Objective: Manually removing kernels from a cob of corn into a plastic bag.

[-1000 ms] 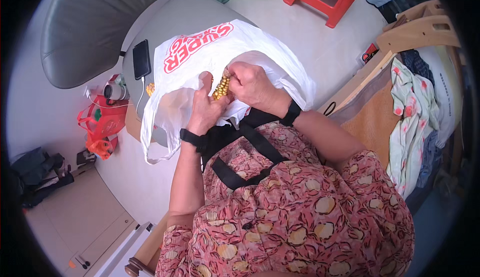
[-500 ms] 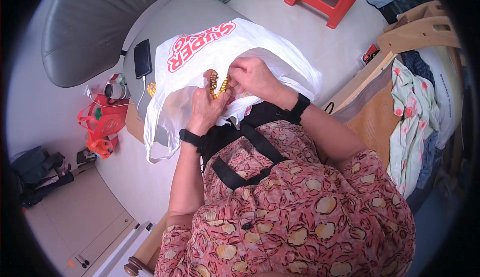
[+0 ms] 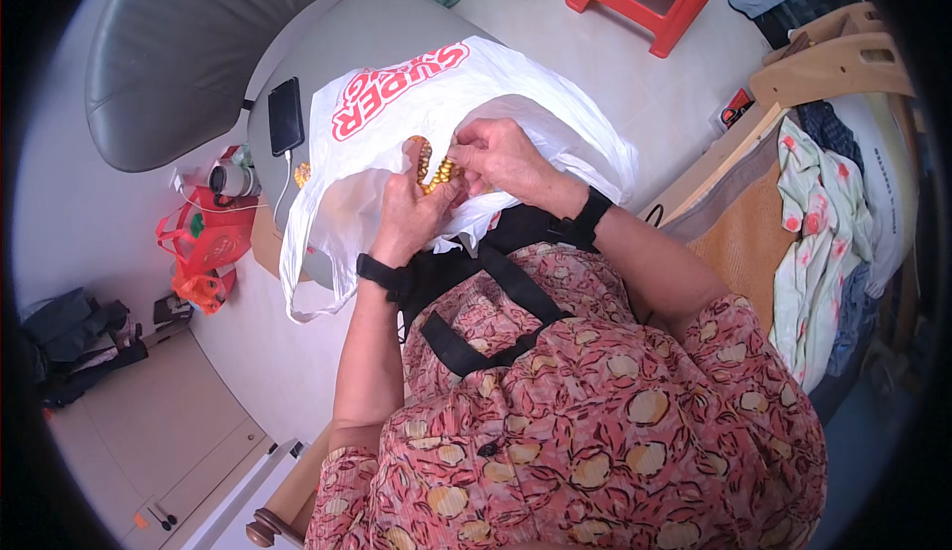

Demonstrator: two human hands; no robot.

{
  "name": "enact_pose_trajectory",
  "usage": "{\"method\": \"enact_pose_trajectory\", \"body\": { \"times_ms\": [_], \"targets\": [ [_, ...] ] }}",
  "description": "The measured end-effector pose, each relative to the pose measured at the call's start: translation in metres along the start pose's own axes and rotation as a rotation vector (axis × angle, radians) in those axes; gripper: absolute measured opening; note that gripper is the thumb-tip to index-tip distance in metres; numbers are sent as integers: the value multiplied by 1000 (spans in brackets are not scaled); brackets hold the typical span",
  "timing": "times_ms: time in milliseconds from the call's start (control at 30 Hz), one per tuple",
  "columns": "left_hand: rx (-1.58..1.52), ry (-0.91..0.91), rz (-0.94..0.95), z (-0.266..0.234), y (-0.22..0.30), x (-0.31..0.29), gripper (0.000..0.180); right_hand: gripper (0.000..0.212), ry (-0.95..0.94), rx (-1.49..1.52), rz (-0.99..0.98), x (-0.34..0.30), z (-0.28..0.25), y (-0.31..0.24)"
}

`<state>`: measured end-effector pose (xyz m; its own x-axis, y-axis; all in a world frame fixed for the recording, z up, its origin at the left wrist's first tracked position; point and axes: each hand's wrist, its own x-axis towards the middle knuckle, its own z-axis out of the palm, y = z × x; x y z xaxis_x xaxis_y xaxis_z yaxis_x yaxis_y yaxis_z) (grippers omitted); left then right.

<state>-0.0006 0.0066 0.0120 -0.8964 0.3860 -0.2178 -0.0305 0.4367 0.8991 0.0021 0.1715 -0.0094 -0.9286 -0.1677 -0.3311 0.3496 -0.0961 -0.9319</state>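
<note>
An ear of corn (image 3: 443,173) with yellow kernels is in my left hand (image 3: 405,215), whose fingers are wrapped round it; a pale strip runs between its rows of kernels. My right hand (image 3: 508,161) has its thumb and fingers pinched together at the ear's right side; whatever lies between the fingertips is too small to make out. Both hands are over the open mouth of a white plastic bag (image 3: 402,79) with red print, spread over a grey seat (image 3: 382,16). Beyond its left edge shows another yellow piece of corn (image 3: 301,174).
On the seat's left lies a black phone (image 3: 285,119) with a white cable. A grey backrest (image 3: 188,64) curves behind it. Red bags (image 3: 213,238) sit at the left, a red stool (image 3: 650,0) at the far right, and a wooden-framed bed (image 3: 734,247) with clothes to the right.
My right fingertips have shifted slightly down toward the corn. My left hand stays almost where it was, still round the ear.
</note>
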Motion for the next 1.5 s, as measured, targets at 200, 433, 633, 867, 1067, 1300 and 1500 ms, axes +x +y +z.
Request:
{"method": "enact_pose_trajectory", "body": {
  "times_ms": [200, 433, 633, 867, 1067, 1300, 1500],
  "targets": [
    [31, 4, -15, 2, 2, -1, 56, 20, -17, 92, 9, 0, -3, 0],
    [136, 37, 8, 4, -5, -1, 63, 18, -29, 190, 92, -2, -4, -13],
    [85, 53, -12, 7, -9, -1, 64, 18, 54, 149, 69, -3, 2, -13],
    [10, 44, 15, 8, -22, 1, 55, 16, 127, 296, 53, -3, 5, -3],
    [0, -36, 37, 6, -17, -2, 48, 16, 169, 329, 25, -1, 2, -5],
    [26, -15, 47, 4, -24, -11, 46, 15, 199, 325, 7, 4, -2, -10],
    [-27, 80, -13, -1, -24, -15, 50, 18, 149, 274, 57, 2, -3, -8]
  ]
}}
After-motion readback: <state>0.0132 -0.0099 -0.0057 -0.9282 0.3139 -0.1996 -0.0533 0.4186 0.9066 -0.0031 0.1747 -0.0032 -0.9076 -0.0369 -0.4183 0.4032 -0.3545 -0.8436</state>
